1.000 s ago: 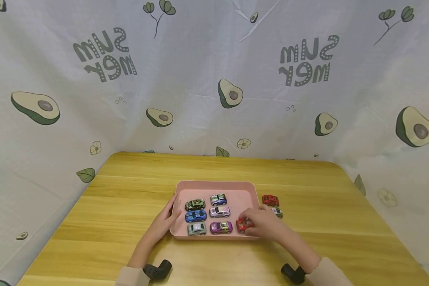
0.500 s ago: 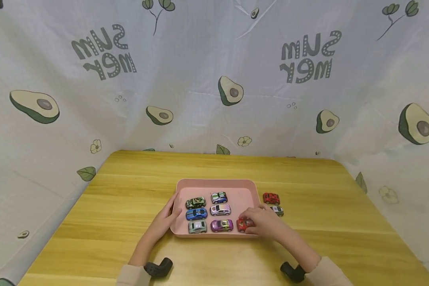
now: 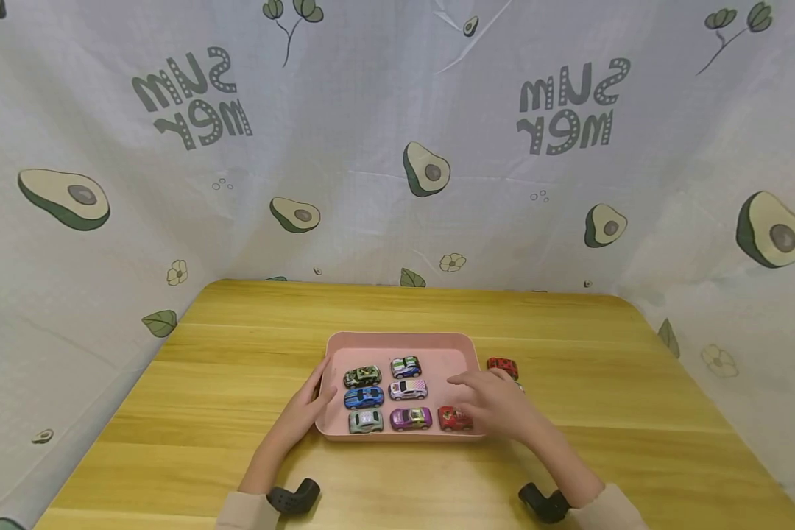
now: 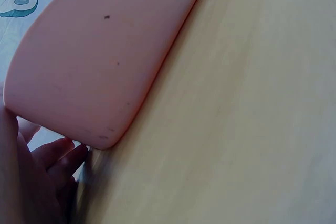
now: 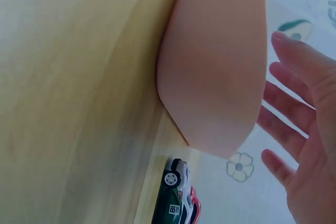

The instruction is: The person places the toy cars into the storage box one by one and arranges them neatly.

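My left hand [image 3: 302,409] grips the left side of the pink tray [image 3: 442,359], thumb over the rim and fingers along the outer wall. In the left wrist view, the fingers [image 4: 62,162] lie against the tray's end. Over the tray's right edge hovers my right hand [image 3: 500,403], fingers spread and holding nothing. Just below its fingertips, a red toy car [image 3: 452,418] sits in the tray's front right corner. To its left is a purple toy car [image 3: 411,419], then a pale green one [image 3: 366,421].
Further back in the tray stand blue [image 3: 364,397], camouflage [image 3: 362,377], white-pink [image 3: 408,389] and white-green [image 3: 406,366] toy cars. Right of the tray are a red-black car [image 3: 503,367] and a green-white car [image 5: 175,195], mostly hidden by my right hand in the head view.
My right hand has let go of the red toy car and lifted slightly away to the right, its fingers opening. The left hand has stayed on the tray.
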A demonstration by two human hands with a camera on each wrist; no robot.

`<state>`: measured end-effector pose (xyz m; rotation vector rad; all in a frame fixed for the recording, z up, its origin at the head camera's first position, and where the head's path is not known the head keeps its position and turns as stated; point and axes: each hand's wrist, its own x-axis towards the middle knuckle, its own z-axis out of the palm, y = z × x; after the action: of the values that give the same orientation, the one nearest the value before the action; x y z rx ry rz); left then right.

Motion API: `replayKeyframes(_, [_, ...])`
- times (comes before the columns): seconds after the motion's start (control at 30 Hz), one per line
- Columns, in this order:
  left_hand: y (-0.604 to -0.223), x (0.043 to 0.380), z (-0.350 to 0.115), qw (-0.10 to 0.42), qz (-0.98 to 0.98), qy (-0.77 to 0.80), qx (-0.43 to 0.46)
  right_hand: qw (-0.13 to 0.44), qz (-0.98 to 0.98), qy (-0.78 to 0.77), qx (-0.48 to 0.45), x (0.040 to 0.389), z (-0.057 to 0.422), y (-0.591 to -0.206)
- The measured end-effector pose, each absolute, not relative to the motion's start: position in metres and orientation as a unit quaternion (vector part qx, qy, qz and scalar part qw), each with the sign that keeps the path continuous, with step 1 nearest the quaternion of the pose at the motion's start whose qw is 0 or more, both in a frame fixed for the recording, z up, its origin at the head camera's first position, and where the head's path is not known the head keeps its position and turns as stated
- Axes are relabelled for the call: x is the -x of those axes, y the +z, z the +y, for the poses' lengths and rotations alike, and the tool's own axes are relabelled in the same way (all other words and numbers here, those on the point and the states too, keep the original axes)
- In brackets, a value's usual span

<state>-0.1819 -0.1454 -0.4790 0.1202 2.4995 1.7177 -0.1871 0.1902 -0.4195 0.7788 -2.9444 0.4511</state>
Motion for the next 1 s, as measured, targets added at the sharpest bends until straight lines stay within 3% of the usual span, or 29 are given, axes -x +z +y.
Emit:
replayKeyframes(0.17, [-0.480, 0.181, -0.145, 0.051, 0.822, 0.566, -0.042, 0.089, -0.947, 0.179, -0.250, 0.189, 0.197, -0.417])
replayKeyframes(0.43, [-0.480, 0.181, -0.145, 0.054, 0.819, 0.570, -0.041, 0.119, -0.940, 0.230, -0.221, 0.193, 0.216, -0.416])
replayKeyframes(1.0, [-0.480, 0.182, -0.145, 0.048, 0.820, 0.569, -0.041, 0.072, -0.960, 0.223, -0.151, 0.192, 0.272, -0.420])
